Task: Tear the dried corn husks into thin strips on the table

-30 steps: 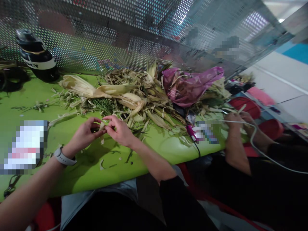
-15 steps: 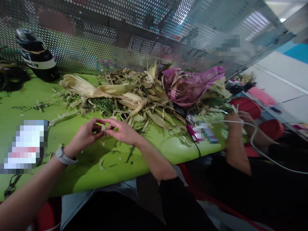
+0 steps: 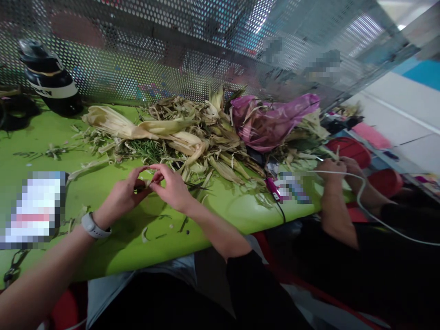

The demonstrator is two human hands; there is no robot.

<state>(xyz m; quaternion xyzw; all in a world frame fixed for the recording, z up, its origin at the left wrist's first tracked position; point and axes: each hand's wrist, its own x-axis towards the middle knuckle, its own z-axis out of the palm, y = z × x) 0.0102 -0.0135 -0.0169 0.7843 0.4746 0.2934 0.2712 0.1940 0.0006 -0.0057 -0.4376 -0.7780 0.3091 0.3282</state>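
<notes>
Over the front of the green table (image 3: 220, 231), my left hand (image 3: 124, 197) and my right hand (image 3: 172, 189) meet fingertip to fingertip. Pinched between them is a small pale piece (image 3: 148, 183), perhaps a strip of husk; fingers hide most of it. A white-banded watch (image 3: 95, 227) circles my left wrist. Just beyond my hands lies a heap of dry corn husks (image 3: 187, 142), with a thin green tuft (image 3: 151, 152) near its front. Small scraps, among them a curved pale shred (image 3: 145, 234), are scattered on the tabletop below my hands.
A phone (image 3: 61, 201) with a blurred screen lies at left, a dark bottle (image 3: 51, 85) behind it. A perforated metal panel (image 3: 137, 55) borders the back. Right are a pink plastic bag (image 3: 271, 121), a magenta device (image 3: 274, 189), a white cable (image 3: 360, 195) and a co-worker's hands (image 3: 332, 167).
My right hand has turned slightly, its fingers more raised and arched. My left hand stays at the same spot, still meeting it. The view has shifted a little.
</notes>
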